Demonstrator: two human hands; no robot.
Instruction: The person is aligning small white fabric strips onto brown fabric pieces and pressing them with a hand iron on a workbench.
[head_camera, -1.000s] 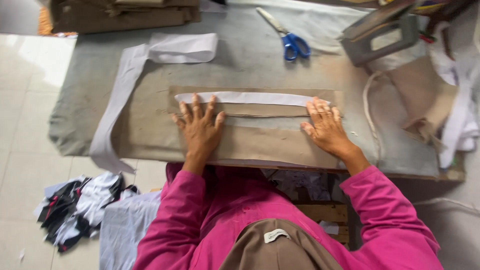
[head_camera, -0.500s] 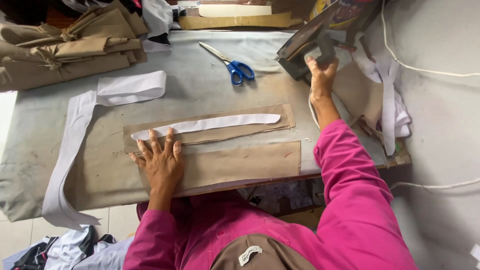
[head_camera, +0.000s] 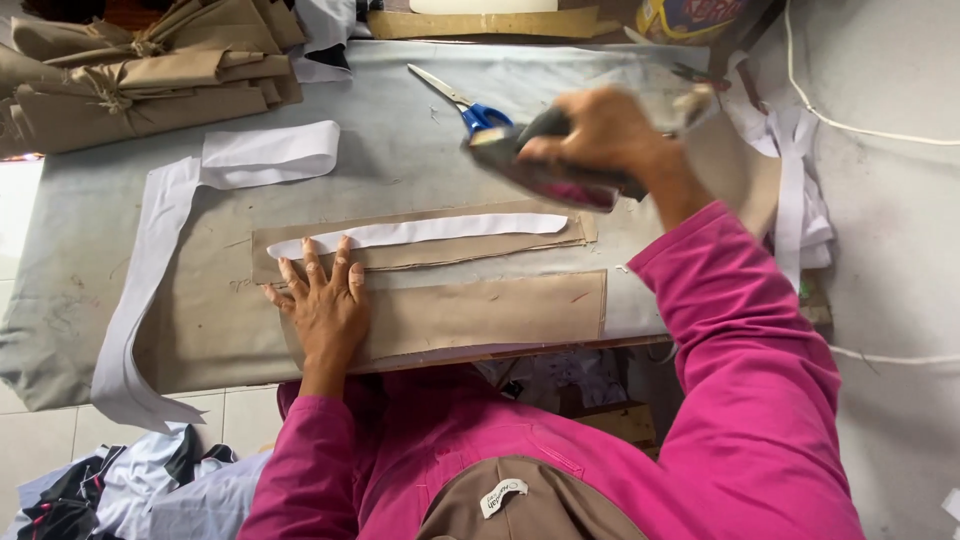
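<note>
From the head camera, looking down, the left hand (head_camera: 325, 300) lies flat with fingers spread, pressing on the near tan fabric piece (head_camera: 480, 315) at its left end, the fingertips reaching toward the white strip (head_camera: 420, 232) that lies lengthwise on the far tan fabric piece (head_camera: 300, 255). Both pieces rest on a grey padded tabletop (head_camera: 400, 140). The right hand (head_camera: 600, 135) is raised above the tabletop, fingers curled tightly around the handle of a clothes iron (head_camera: 545, 170), which is blurred and hangs in the air just above the right end of the white strip, not touching it. Blue-handled scissors (head_camera: 465, 105) lie just behind the iron. A long white band (head_camera: 180, 230) trails off the left edge, and tied bundles of tan fabric (head_camera: 130, 75) sit at the far left corner.
</note>
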